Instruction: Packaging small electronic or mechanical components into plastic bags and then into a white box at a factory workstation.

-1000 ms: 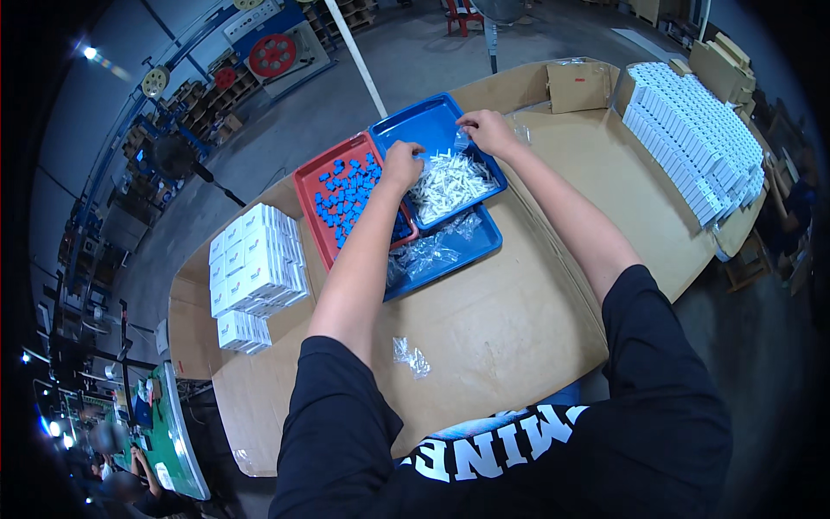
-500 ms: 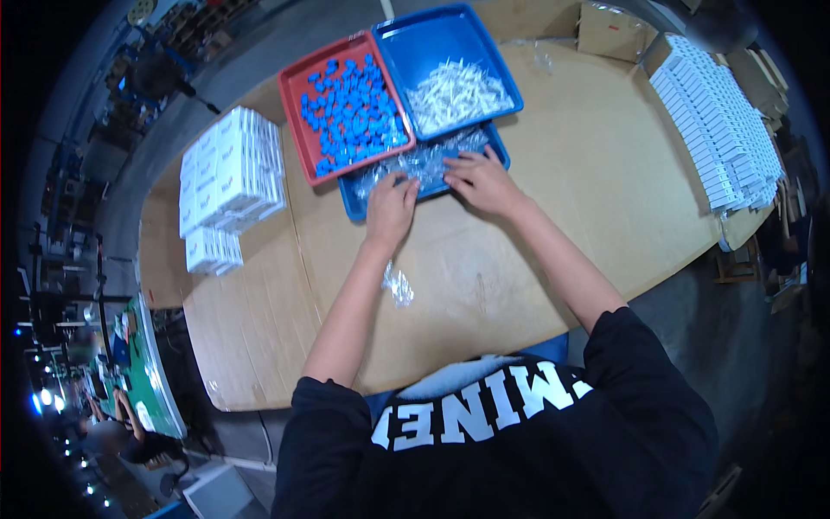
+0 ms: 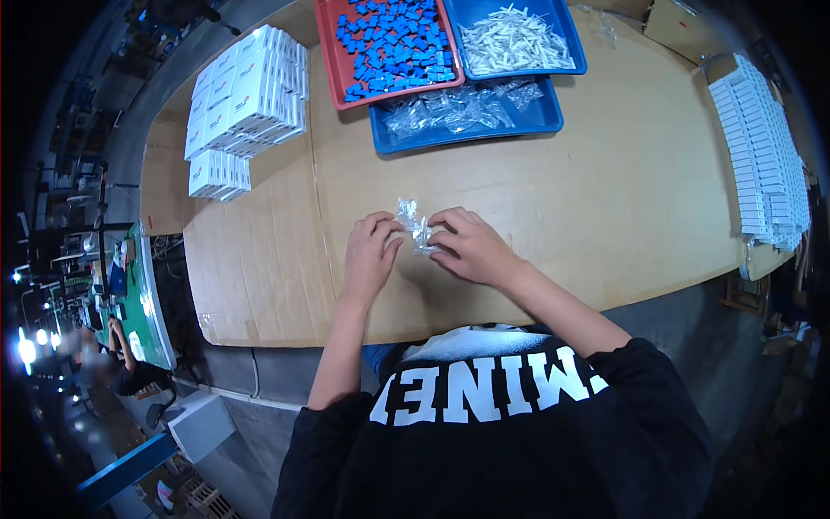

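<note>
1. Pulled back from the trays since half a second earlier: both hands, then at the lower blue tray, now near the table's front edge, close in front of the body.
2. Left hand and right hand brought close together, fingers narrowed around a small clear bag; pinched between both, lying on or just above the cardboard-covered table.
3. Contents of the bag too small to tell.
4. Judged early in one cycle: bag taken out and being handled, no finished bag set down near the hands.
5. Plenty left, by the look of it: red tray full of blue parts, upper blue tray heaped with white parts, lower tray holding more clear bags.
6. White boxes stacked at the left, a long row of white boxes at the right, both well apart from the hands.
7. Compared with earlier: trays farther up in view, head tipped lower toward the table's front.
</note>
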The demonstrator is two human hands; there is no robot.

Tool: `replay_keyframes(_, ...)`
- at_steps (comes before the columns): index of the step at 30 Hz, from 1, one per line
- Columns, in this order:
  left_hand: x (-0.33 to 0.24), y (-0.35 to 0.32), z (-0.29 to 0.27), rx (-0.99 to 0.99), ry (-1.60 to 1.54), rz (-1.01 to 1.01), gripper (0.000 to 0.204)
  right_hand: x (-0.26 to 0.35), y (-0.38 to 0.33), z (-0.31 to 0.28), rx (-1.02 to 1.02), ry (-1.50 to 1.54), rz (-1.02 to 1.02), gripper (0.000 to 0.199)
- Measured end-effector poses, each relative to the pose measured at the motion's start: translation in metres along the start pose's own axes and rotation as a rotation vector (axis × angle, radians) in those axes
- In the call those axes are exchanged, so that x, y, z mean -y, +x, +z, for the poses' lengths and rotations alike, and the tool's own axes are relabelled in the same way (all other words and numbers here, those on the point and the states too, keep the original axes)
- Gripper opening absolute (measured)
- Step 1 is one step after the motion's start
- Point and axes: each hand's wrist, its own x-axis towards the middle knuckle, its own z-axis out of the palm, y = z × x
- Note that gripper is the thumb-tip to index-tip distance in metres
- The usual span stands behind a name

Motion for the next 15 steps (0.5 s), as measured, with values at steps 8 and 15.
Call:
replay_keyframes(8,0.01,-0.001,0.026,-0.169,0.047,0.037,0.019,-0.004,-0.002,0.035,-0.008,-0.107,0.046,0.016)
replay_keyframes(15,0.019,-0.003,0.03,-0.201,0.01,0.082,0.016,-0.003,0.0,0.027,-0.092,0.053,0.076,0.007)
